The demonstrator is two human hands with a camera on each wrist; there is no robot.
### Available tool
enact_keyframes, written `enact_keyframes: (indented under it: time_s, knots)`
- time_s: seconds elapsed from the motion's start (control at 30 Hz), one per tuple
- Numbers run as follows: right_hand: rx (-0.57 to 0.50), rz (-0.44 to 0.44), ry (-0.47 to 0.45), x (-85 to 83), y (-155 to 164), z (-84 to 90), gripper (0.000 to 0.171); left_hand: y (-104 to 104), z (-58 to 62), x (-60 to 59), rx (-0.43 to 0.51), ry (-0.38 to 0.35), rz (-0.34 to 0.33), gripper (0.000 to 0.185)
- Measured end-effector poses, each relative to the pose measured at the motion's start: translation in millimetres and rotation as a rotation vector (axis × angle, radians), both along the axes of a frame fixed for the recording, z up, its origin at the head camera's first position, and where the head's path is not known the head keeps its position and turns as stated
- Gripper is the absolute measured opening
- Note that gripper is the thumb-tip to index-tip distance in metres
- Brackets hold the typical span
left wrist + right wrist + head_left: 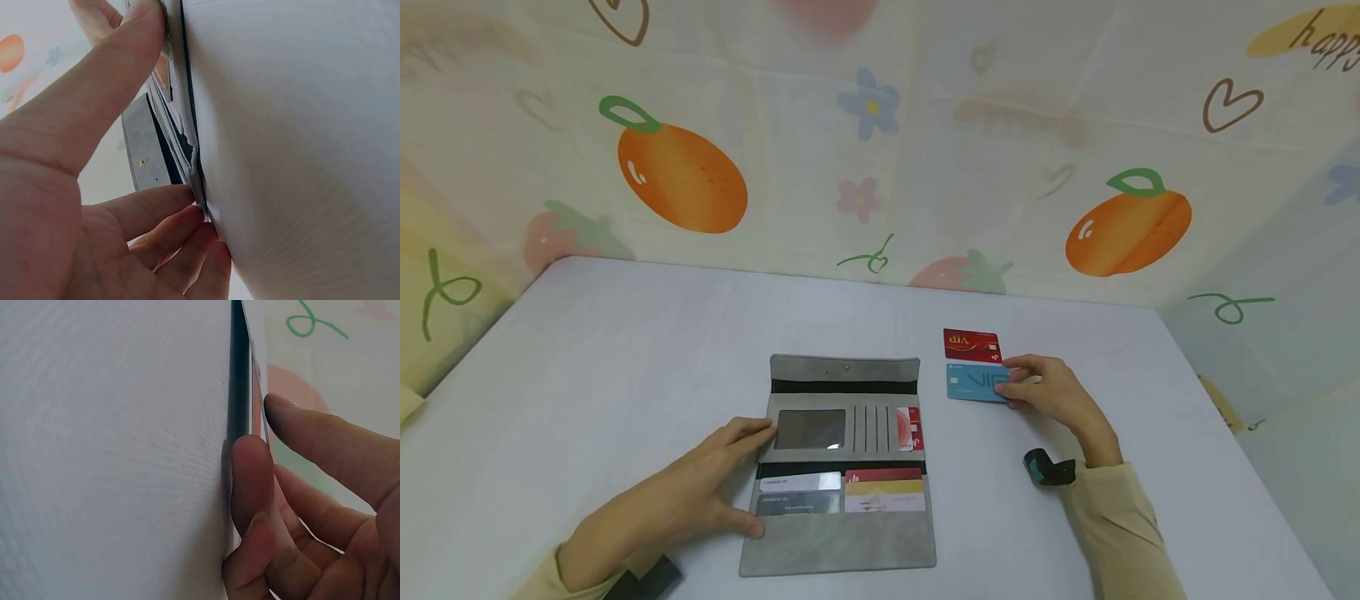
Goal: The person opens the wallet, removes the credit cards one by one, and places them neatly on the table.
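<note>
Reading "VIP" in pale letters on a blue card, lying flat on the white desk to the right of an open wallet, and the same word upside down in gold on a red card lying just behind it, edges touching or nearly so. Pinching the blue card's right edge with the right hand, thumb above and fingertips at the desk surface, grip closed on the card. Pressing the left hand on the left edge of the grey wallet, fingers straight, thumb on its lower corner, grip relaxed rather than clenched. Showing, inside the wallet, a clear window pocket, narrow slots with a red card peeking out, and lower pockets holding white, grey, red and yellow cards, print too small to read. Rising behind the desk, a pale cloth backdrop printed with oranges, strawberries, flowers, hearts and part of the word "happy".
</note>
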State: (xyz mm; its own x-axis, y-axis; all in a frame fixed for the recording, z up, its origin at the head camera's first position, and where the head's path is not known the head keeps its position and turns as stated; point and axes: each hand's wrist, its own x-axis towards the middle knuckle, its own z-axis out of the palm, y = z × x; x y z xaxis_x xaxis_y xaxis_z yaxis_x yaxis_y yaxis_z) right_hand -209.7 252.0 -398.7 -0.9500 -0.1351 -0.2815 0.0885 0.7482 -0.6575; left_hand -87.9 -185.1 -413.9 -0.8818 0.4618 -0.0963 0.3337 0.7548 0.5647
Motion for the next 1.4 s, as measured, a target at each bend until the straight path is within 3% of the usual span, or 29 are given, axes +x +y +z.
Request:
enact_keyframes:
  time_s: [0.33,0.83,1.4]
  knots:
    - [0.016,0.01,0.005,0.0,0.3,-1.2,0.059,1.2,1.1,0.9,0.008,-0.028,0.015,0.113]
    - [0.071,0.01,0.037,1.1,-2.1,-1.2,0.053,0.3,-0.4,0.5,-0.001,-0.001,0.002,0.11]
    - [0.058,0.042,0.063,4.0,-4.5,6.4,0.052,1.4,0.8,1.8,-0.008,-0.011,0.013,0.112]
